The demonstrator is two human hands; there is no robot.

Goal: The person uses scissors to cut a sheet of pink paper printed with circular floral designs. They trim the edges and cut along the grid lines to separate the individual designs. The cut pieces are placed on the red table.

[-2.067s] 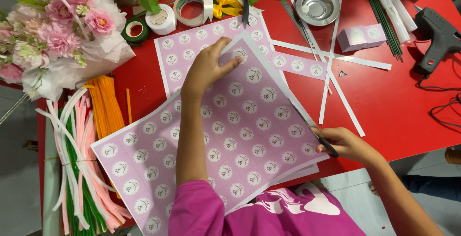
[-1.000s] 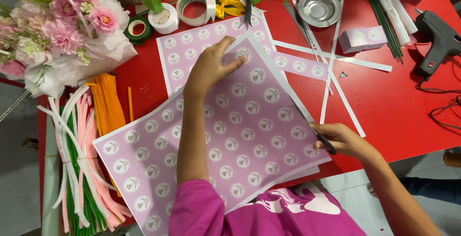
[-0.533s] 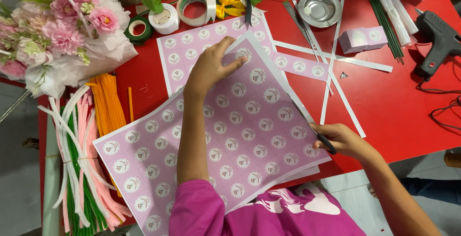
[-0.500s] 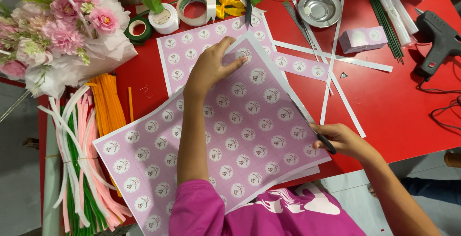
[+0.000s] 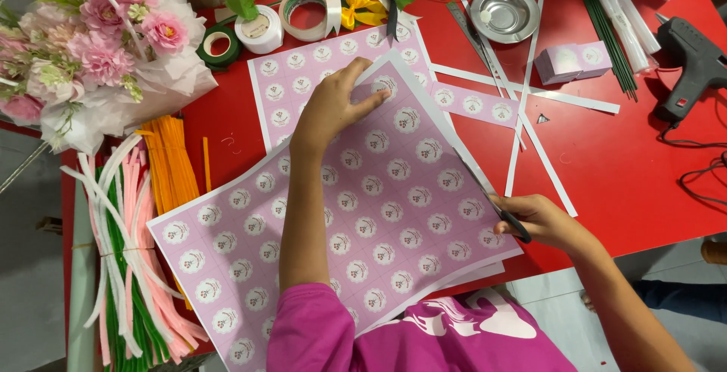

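I see the left hand [image 5: 333, 107] pressing flat the pink sheet [image 5: 356, 213] mid-frame, steadying it; the right hand [image 5: 534, 221] grips closed scissors [image 5: 485, 190].

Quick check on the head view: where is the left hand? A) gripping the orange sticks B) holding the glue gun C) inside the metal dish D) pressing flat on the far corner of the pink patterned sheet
D: the left hand lies flat on the far corner of the pink patterned sheet, while the right hand holds scissors at the sheet's right edge.
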